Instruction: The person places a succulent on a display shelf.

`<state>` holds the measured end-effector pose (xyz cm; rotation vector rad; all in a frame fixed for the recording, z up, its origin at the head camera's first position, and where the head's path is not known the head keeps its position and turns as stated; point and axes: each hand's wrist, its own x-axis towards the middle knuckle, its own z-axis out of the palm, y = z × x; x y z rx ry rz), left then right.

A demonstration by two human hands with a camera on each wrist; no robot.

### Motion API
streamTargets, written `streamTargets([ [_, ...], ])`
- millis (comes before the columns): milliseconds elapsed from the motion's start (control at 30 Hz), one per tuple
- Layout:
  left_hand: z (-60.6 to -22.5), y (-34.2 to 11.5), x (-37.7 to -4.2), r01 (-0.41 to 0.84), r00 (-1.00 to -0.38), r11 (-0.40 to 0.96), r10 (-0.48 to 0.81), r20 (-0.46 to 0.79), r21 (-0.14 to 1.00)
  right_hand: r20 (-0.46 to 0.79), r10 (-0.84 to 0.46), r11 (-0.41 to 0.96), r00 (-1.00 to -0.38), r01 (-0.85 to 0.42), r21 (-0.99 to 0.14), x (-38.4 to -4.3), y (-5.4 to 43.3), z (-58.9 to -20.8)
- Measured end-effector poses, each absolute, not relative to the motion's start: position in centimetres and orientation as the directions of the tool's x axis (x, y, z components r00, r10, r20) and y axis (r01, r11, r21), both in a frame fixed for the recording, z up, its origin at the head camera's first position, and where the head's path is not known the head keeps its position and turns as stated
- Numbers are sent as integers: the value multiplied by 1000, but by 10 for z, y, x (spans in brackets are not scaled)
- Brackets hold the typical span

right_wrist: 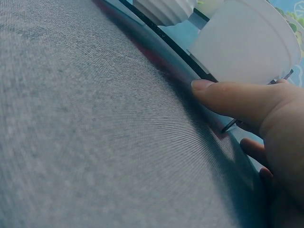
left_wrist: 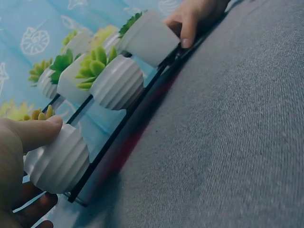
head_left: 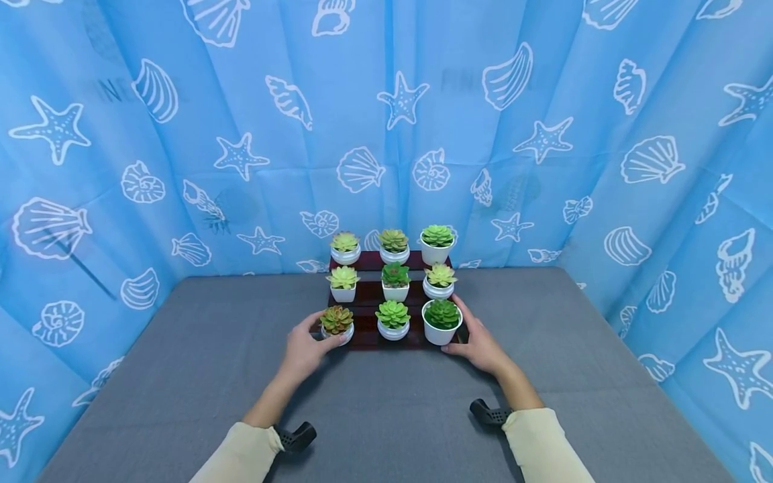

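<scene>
A stepped display stand (head_left: pixel 365 320) with dark, see-through shelves holds several small succulents in white pots. At its front left corner my left hand (head_left: pixel 305 347) grips the ribbed pot of a reddish-brown succulent (head_left: pixel 337 320); the left wrist view shows the thumb across the pot (left_wrist: pixel 59 161) and the fingers around its outer side. At the front right corner my right hand (head_left: pixel 481 343) holds the stand's end, its thumb (right_wrist: pixel 223 92) along the front shelf edge beside a plain white pot (right_wrist: pixel 247 42) with a dark green succulent. A light green succulent (head_left: pixel 393 315) stands between them.
Grey cloth (head_left: pixel 392 416) covers the table. A blue curtain (head_left: pixel 374 121) with white shells and starfish hangs behind the stand and along both sides. The upper shelves carry more potted succulents, including a green one (head_left: pixel 437 241) at the top right.
</scene>
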<state>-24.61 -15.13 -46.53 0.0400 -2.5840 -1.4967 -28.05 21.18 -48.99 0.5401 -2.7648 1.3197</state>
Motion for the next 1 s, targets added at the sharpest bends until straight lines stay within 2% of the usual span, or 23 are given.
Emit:
streamTargets([
  [500,-469,-141,-251,50,-988,498,-101,115,866,194,-282,583,-940,-328,-743,-277,211,-488],
  [733,-473,-150,-248,97,-981,542,-89,172,835,180,-307,595,-935,-336,-730,-283,209,-489],
  [867,-477,-167,-244,165,-977,590,-11,212,790,159,-302,575,-940,-312,-756,-278,211,-487],
  [1000,-481,-194,-241,261,-958,684,93,273,682,182,-273,614,-945,-317,-723,-264,220,-487],
])
